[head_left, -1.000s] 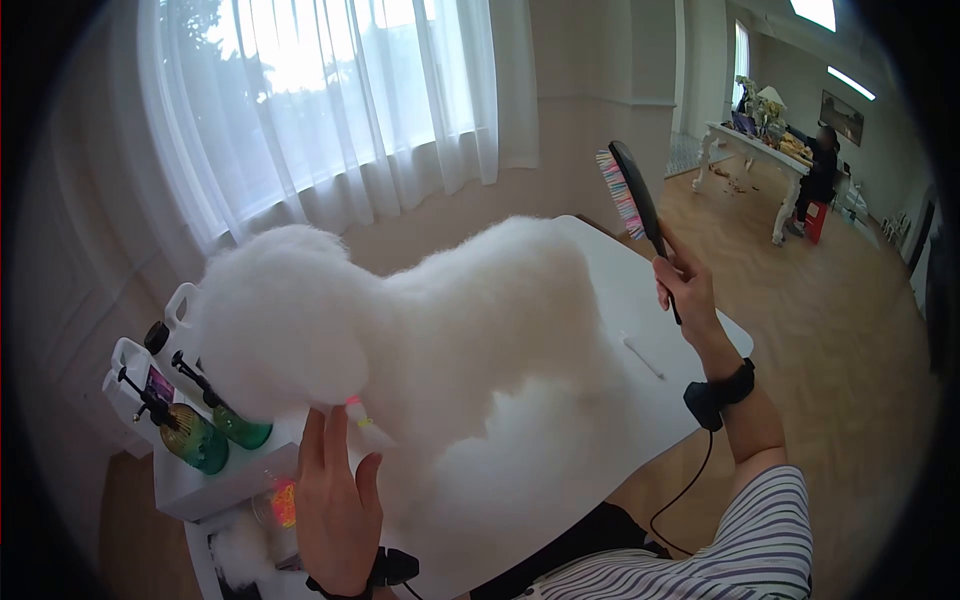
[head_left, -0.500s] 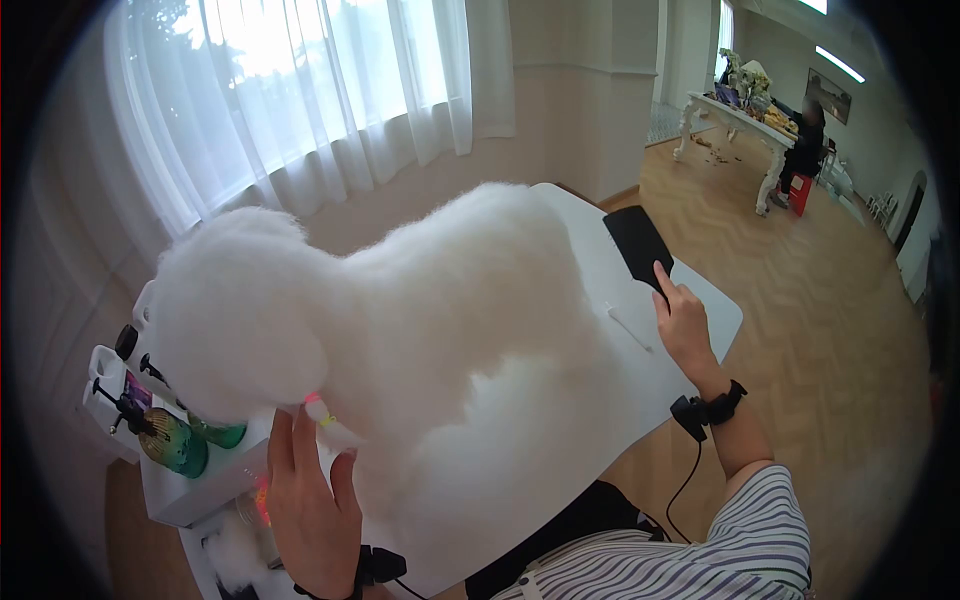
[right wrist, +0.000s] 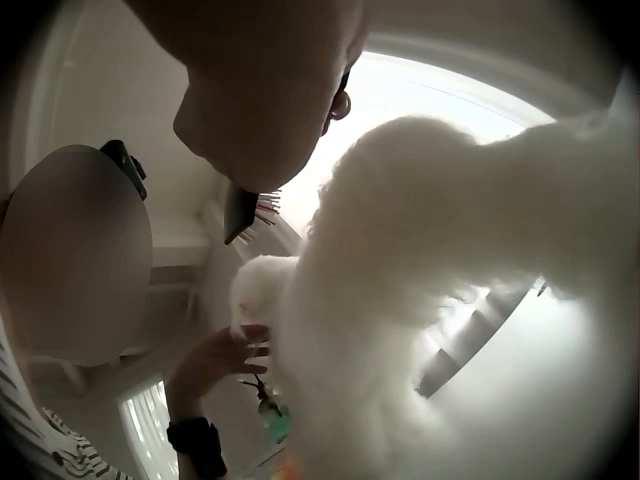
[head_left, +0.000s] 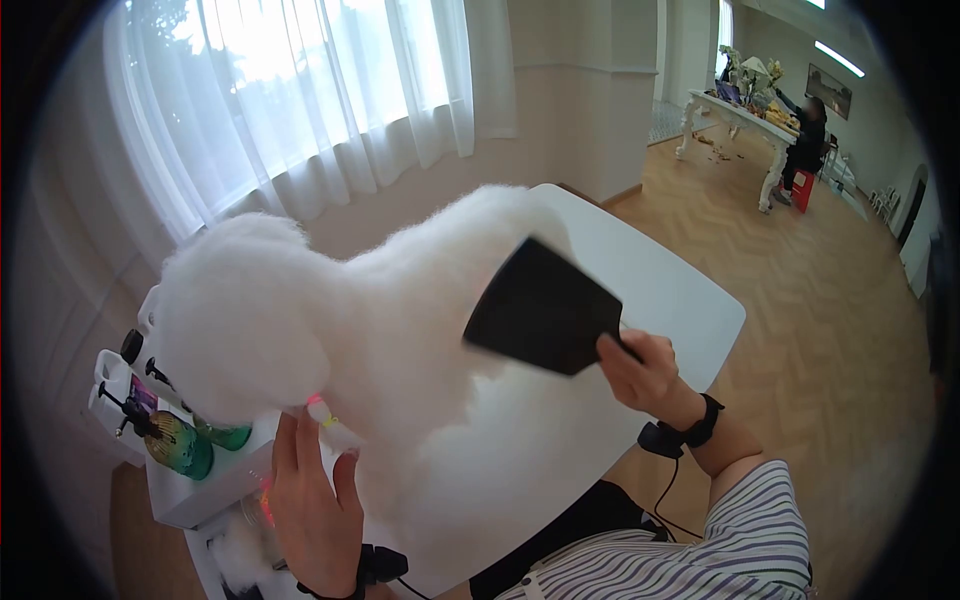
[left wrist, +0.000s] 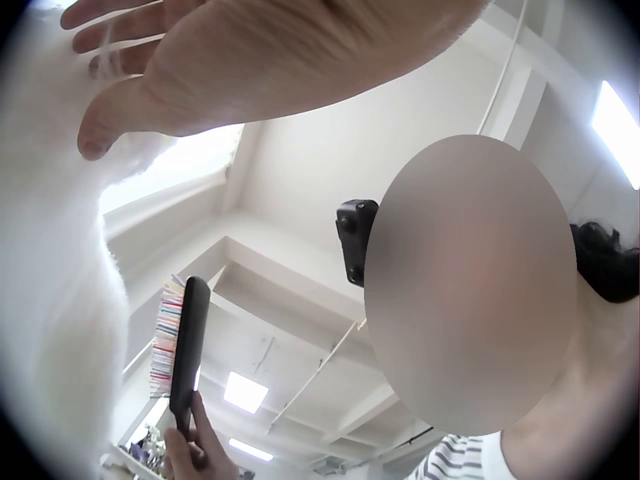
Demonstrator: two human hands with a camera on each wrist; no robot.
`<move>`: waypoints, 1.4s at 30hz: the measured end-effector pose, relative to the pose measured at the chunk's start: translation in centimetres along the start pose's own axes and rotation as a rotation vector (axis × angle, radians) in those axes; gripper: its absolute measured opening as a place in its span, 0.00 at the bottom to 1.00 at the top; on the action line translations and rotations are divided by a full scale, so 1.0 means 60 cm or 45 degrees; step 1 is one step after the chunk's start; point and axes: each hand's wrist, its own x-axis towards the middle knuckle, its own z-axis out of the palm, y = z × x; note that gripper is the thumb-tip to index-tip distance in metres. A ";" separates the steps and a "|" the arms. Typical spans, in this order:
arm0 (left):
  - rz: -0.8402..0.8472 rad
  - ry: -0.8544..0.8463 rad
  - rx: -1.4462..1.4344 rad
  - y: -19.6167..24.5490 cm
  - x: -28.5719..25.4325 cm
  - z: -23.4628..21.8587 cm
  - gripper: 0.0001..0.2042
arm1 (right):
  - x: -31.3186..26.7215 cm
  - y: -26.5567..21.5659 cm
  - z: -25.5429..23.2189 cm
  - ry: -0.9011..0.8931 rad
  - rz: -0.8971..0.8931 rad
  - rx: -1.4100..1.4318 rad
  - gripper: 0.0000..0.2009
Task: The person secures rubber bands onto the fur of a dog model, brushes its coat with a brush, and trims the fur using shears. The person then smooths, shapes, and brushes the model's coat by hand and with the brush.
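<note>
A fluffy white dog (head_left: 390, 300) stands on a white table, its head to the left. My right hand (head_left: 645, 375) grips the handle of a black paddle brush (head_left: 545, 310). The broad back of the brush faces up over the dog's rear flank, slightly blurred. In the left wrist view, multicoloured bristles show on the brush (left wrist: 188, 345), facing the fur. My left hand (head_left: 318, 510) reaches under the dog's head, fingers straight, fingertips at the chin fur. Just beside them, pink and yellow bands (head_left: 325, 410) circle a tuft of fur.
Green pump bottles (head_left: 180, 445) and a white jug (head_left: 112, 375) stand on a white box (head_left: 205, 490) at the left. A clump of white fluff (head_left: 240, 550) lies below it. The table's (head_left: 660, 280) right edge borders the wooden floor. Far back, a person sits at another table (head_left: 740, 112).
My right hand brought the brush down from upright over the table's right side, then left across the dog's flank. My left hand stays under the head. The head view shifted slightly.
</note>
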 end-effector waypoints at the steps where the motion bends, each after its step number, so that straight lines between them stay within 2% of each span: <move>1: -0.032 -0.004 -0.035 0.002 0.000 0.001 0.20 | -0.014 0.008 0.006 -0.003 0.239 -0.093 0.19; 2: -0.063 -0.006 -0.070 0.002 0.000 0.001 0.20 | -0.026 0.020 0.016 0.055 0.464 -0.069 0.22; 3: -0.067 -0.004 -0.073 0.001 0.000 0.001 0.20 | -0.031 0.027 0.012 0.011 0.703 -0.127 0.22; 5: -0.054 0.004 -0.126 -0.003 -0.001 0.002 0.20 | -0.042 0.043 0.011 0.034 1.033 -0.025 0.21; 7: -0.042 -0.001 -0.118 -0.006 -0.001 0.003 0.20 | -0.079 0.067 0.014 0.069 1.092 0.088 0.21; 9: -0.031 -0.003 -0.105 -0.008 0.000 0.004 0.20 | -0.089 0.068 0.005 -0.374 1.633 0.204 0.22; 10: -0.009 0.018 -0.105 -0.010 0.000 0.005 0.20 | -0.086 0.068 0.002 -0.435 1.645 0.205 0.22; 11: 0.014 0.037 -0.105 -0.010 0.000 0.006 0.20 | -0.081 0.073 0.002 -0.438 1.647 0.205 0.22; 13: -0.008 0.003 -0.109 -0.006 0.000 0.000 0.20 | -0.063 0.093 0.001 -0.472 1.511 0.075 0.22; 15: -0.023 -0.032 -0.115 -0.003 0.000 -0.001 0.20 | -0.023 0.108 0.007 -0.133 1.286 0.065 0.23; 18: -0.011 0.006 -0.120 -0.005 -0.001 -0.003 0.21 | 0.058 0.118 0.011 0.306 1.282 0.632 0.21; 19: -0.016 0.003 -0.120 -0.004 0.000 -0.006 0.21 | 0.075 0.125 0.017 0.318 1.286 0.630 0.21; 21: -0.009 0.001 -0.119 -0.005 0.000 -0.008 0.22 | 0.097 0.139 0.022 0.315 1.115 0.915 0.20; 22: 0.044 0.031 -0.074 -0.009 -0.001 -0.006 0.22 | 0.098 0.150 0.025 0.324 1.116 0.912 0.20; 24: 0.098 0.062 -0.033 -0.012 -0.001 -0.005 0.22 | 0.083 0.174 0.046 -0.047 1.222 0.820 0.21; 25: 0.111 0.060 -0.023 -0.011 -0.001 -0.005 0.22 | 0.066 0.181 0.056 -0.049 1.221 0.815 0.21; 27: 0.119 0.067 -0.017 -0.008 -0.002 -0.005 0.22 | 0.018 0.198 0.075 -0.379 1.381 0.472 0.21; 28: 0.049 0.026 -0.071 -0.004 -0.002 -0.006 0.22 | -0.009 0.206 0.082 -0.383 1.373 0.469 0.21; 29: -0.022 -0.016 -0.124 -0.002 -0.002 -0.006 0.22 | -0.035 0.210 0.084 -0.457 1.263 0.370 0.21; 30: -0.030 -0.013 -0.127 -0.004 -0.001 -0.005 0.22 | -0.060 0.217 0.082 -0.530 1.152 0.272 0.22; 31: -0.015 -0.027 -0.138 -0.005 0.000 -0.004 0.23 | -0.071 0.217 0.071 -0.539 1.143 0.273 0.22; 32: -0.002 -0.042 -0.149 -0.006 0.000 -0.003 0.23 | -0.079 0.216 0.060 -0.634 1.063 0.026 0.21; 33: -0.014 -0.042 -0.149 -0.003 0.000 -0.004 0.23 | -0.083 0.217 0.053 -0.721 0.975 -0.217 0.20; 34: -0.090 -0.093 -0.184 0.004 0.000 -0.008 0.23 | -0.079 0.219 0.046 -0.725 0.968 -0.212 0.20; 35: -0.163 -0.143 -0.220 0.008 0.000 -0.010 0.25 | -0.070 0.220 0.035 -0.707 0.939 -0.359 0.20; 36: -0.166 -0.142 -0.220 0.008 0.000 -0.009 0.25 | -0.059 0.219 0.024 -0.686 0.911 -0.508 0.20; 37: -0.163 -0.137 -0.225 0.007 0.000 -0.007 0.25 | -0.037 0.209 0.015 -0.687 0.909 -0.508 0.20; 39: -0.156 -0.136 -0.227 0.009 0.000 -0.005 0.25 | 0.028 0.166 0.002 -0.291 0.764 -0.562 0.20; 40: -0.150 -0.141 -0.221 0.009 0.001 -0.005 0.24 | 0.057 0.141 -0.006 -0.290 0.770 -0.559 0.20; 42: -0.139 -0.150 -0.204 0.013 0.003 -0.005 0.24 | 0.107 0.086 -0.019 0.030 0.470 -0.189 0.23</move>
